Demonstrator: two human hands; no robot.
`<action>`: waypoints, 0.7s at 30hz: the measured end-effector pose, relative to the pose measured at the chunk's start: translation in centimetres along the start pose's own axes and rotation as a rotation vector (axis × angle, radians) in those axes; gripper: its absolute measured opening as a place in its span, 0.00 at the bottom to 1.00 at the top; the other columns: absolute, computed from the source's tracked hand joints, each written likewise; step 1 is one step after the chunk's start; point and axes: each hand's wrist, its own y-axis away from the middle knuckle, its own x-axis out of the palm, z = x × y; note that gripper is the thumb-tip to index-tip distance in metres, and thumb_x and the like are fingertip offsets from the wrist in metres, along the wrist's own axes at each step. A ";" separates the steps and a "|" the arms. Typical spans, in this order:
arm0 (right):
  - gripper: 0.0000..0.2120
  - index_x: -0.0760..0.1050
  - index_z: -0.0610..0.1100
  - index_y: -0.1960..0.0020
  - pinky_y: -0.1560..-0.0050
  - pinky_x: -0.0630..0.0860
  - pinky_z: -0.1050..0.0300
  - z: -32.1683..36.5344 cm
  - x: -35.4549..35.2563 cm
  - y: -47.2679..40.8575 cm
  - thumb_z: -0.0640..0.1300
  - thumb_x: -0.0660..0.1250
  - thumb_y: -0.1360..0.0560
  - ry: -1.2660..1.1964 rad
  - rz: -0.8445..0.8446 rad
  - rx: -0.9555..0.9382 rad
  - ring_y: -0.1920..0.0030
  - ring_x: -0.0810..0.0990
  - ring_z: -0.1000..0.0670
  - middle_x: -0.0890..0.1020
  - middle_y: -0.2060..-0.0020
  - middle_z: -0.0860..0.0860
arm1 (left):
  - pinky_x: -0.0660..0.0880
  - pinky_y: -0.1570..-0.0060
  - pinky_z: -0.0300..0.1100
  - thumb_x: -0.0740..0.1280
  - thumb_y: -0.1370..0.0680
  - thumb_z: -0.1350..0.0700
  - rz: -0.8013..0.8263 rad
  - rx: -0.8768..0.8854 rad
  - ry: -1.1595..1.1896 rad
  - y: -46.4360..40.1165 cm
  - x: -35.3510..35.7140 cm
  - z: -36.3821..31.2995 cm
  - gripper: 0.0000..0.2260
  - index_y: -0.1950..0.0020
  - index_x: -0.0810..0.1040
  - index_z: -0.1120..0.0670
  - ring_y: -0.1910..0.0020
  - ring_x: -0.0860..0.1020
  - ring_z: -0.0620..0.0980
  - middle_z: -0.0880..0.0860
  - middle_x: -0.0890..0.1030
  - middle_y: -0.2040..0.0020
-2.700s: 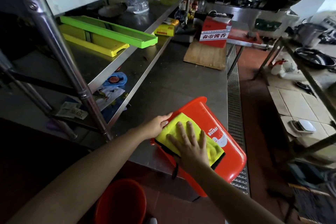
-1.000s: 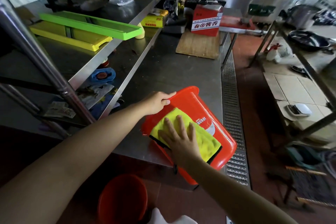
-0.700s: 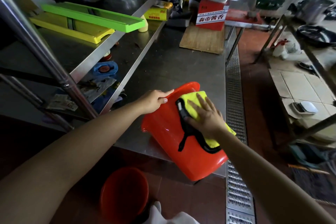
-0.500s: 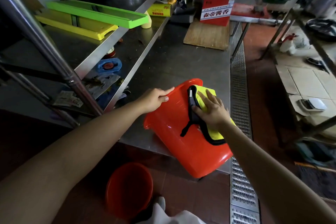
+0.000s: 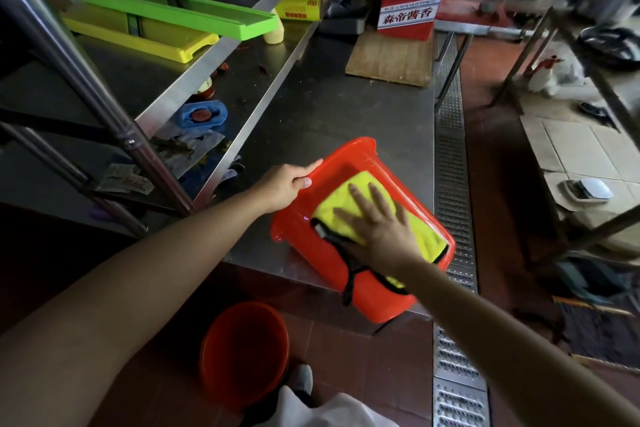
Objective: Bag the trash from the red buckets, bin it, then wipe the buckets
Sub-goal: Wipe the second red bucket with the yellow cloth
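Observation:
A red bucket [image 5: 367,291] lies on its side at the front edge of the steel counter [image 5: 332,107], its bottom end overhanging the edge. A yellow cloth with black trim [image 5: 420,239] is spread on the bucket's upward-facing side. My right hand [image 5: 377,225] presses flat on the cloth with straight, spread fingers. My left hand [image 5: 285,184] grips the bucket's left rim, thumb on top. A second red bucket [image 5: 244,352] stands upright on the floor below the counter edge.
A wooden board [image 5: 389,61] and a red carton [image 5: 408,7] sit at the counter's far end. Green and yellow trays [image 5: 180,15] lie on the shelf to the left. A metal floor drain grate [image 5: 452,218] runs along the counter's right side. My shoe [image 5: 304,380] is beside the floor bucket.
My right hand slid the cloth from the bucket's far end back toward me and flattened on it. The bucket rolled slightly under my left hand.

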 end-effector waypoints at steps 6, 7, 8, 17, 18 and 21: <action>0.34 0.64 0.63 0.24 0.24 0.59 0.42 -8.1 -2.1 -1.3 0.65 0.70 0.28 -0.548 0.104 0.442 0.21 0.57 0.48 0.58 0.21 0.57 | 0.72 0.36 0.44 0.62 0.18 0.51 -0.002 -0.037 0.017 0.6 0.2 -0.2 0.21 0.27 0.65 0.36 0.34 0.74 0.50 0.50 0.76 0.32; 0.34 0.63 0.63 0.24 0.25 0.60 0.40 -7.8 -2.1 -1.1 0.68 0.67 0.27 -0.506 0.104 0.452 0.21 0.57 0.48 0.58 0.20 0.57 | 0.72 0.36 0.44 0.63 0.18 0.51 -0.011 -0.044 0.009 0.6 0.2 -0.4 0.21 0.27 0.65 0.36 0.35 0.75 0.50 0.50 0.76 0.32; 0.35 0.61 0.64 0.23 0.26 0.62 0.38 -6.8 -1.7 -0.7 0.71 0.63 0.27 -0.397 0.091 0.438 0.21 0.56 0.47 0.57 0.20 0.57 | 0.73 0.37 0.45 0.63 0.18 0.51 -0.021 -0.054 0.000 0.6 0.3 -0.5 0.21 0.28 0.65 0.35 0.37 0.76 0.50 0.51 0.78 0.34; 0.43 0.54 0.59 0.20 0.26 0.51 0.29 3.1 3.7 7.3 0.59 0.73 0.29 0.225 -0.013 -0.182 0.20 0.44 0.37 0.44 0.18 0.48 | 0.76 0.44 0.44 0.60 0.18 0.54 -0.038 -0.069 -0.083 0.7 0.7 -0.4 0.21 0.26 0.64 0.37 0.44 0.79 0.49 0.51 0.81 0.39; 0.41 0.56 0.59 0.20 0.27 0.55 0.29 2.3 2.9 6.9 0.61 0.71 0.28 0.186 -0.025 -0.186 0.20 0.45 0.39 0.45 0.18 0.49 | 0.75 0.45 0.42 0.60 0.17 0.54 -0.030 -0.068 -0.084 0.8 0.6 -0.4 0.21 0.26 0.64 0.37 0.45 0.79 0.47 0.50 0.81 0.39; 0.32 0.61 0.64 0.24 0.30 0.65 0.34 -2.4 0.0 5.2 0.67 0.64 0.26 -0.012 -0.044 -0.068 0.20 0.52 0.43 0.51 0.19 0.53 | 0.71 0.46 0.38 0.59 0.17 0.54 -0.021 -0.063 -0.075 0.9 0.6 -0.1 0.22 0.26 0.62 0.35 0.41 0.78 0.48 0.49 0.80 0.37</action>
